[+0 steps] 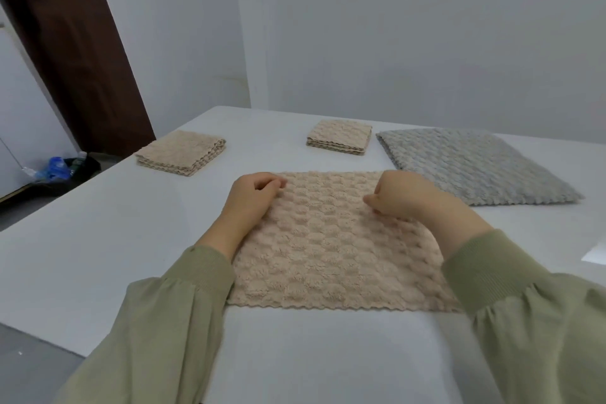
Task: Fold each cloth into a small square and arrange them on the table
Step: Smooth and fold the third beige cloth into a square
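Head view. A beige cloth (328,256) lies spread flat on the white table (98,223), its scalloped near edge toward the person. It sits square-on, probably so the first fold runs straight.

The left hand (254,190) rests on the cloth's far-left corner, fingers curled under. It seems to pinch the edge there. The right hand (401,198) is at the far-right corner, fingers curled tight and thumb tucked in against the pile. Knuckles hide the actual pinch on both sides, so the grip is a judgement. With both hands at the far corners, they look set to draw the far edge back over the near one. No fold has been made in this cloth yet.

The cloth runs from under both hands back toward the person, between the left sleeve (164,321) and the right sleeve (524,305). The forearms lie over its side edges.

Measured from the beige cloth:
- One folded beige square (182,154) lies beyond the far-left corner, well apart.
- A second folded square (341,136) lies just past the far edge. Both are parked clear of the working space.
- A grey cloth (475,167) lies to the far right, near, larger, and not yet a small square. The right hand hides the gap between it and the beige cloth.
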Demonstrator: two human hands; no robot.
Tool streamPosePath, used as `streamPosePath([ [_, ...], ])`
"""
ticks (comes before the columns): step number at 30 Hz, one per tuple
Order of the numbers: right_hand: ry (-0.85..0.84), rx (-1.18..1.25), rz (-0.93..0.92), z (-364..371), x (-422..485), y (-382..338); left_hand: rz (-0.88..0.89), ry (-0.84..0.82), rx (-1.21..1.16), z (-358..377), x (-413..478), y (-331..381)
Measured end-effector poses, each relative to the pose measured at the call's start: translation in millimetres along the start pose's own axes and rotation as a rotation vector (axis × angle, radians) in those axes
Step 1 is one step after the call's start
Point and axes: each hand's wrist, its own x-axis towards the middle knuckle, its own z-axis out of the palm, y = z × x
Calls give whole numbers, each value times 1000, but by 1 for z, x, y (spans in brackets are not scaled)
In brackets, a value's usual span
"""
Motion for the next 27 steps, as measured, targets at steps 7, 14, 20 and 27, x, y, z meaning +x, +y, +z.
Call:
streamPosePath([
  [7, 462, 35, 12, 51, 41, 31, -68, 76, 214, -2, 39, -25],
  [14, 300, -55, 51, 60, 49, 40, -17, -30, 556, 5, 57, -32],
  [20, 249, -17, 70, 57, 49, 38, -3, -66, 621, 5, 59, -32],
  [27, 330, 29, 17, 52, 44, 33, 4, -54, 657, 6, 59, -29],
])
